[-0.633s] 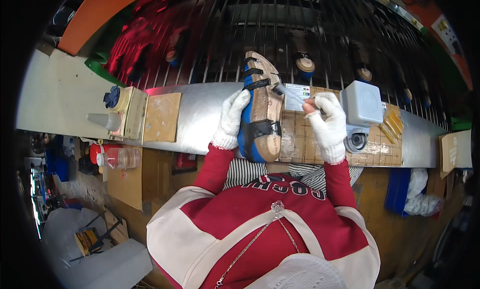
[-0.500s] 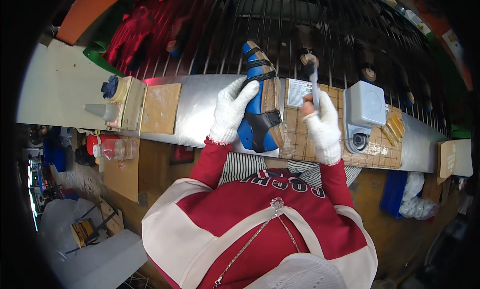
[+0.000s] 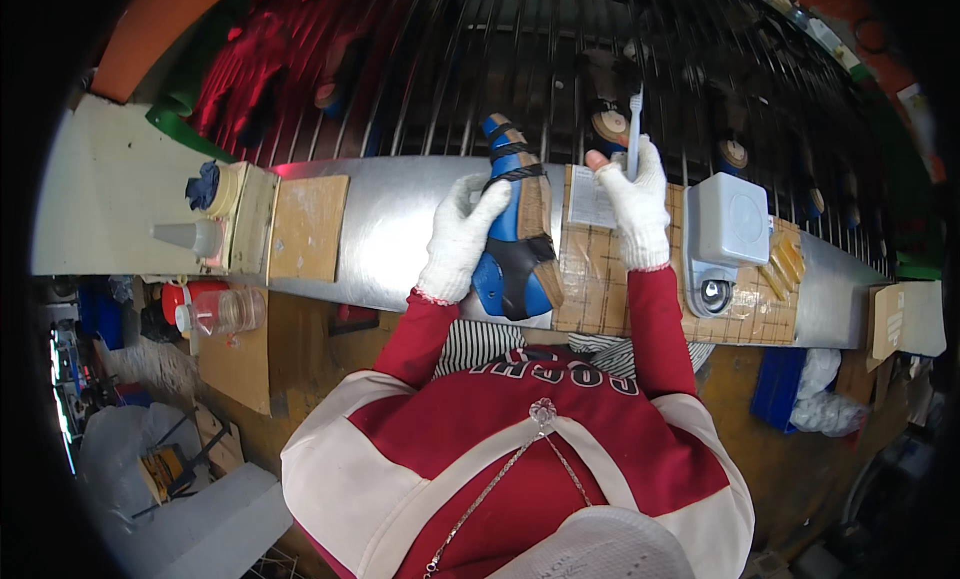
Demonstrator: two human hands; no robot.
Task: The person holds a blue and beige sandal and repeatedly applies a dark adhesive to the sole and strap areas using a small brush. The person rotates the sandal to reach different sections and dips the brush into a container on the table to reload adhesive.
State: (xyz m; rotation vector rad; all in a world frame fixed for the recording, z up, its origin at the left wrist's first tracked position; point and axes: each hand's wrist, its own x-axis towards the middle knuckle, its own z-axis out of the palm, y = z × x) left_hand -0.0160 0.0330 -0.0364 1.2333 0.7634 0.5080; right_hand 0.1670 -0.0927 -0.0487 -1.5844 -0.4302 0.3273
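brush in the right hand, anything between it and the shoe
Nothing visible. The right hand holds the brush upright beside the shoe, which the left hand grips. Only open bench surface and a paper slip lie between them.

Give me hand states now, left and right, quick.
Left hand: closed on the blue sandal, held sole-side up over the metal bench.
Right hand: closed on a white brush, bristles pointing up.

One head-worn fisheye looks steeply down, close over the workbench (image 3: 400,229).
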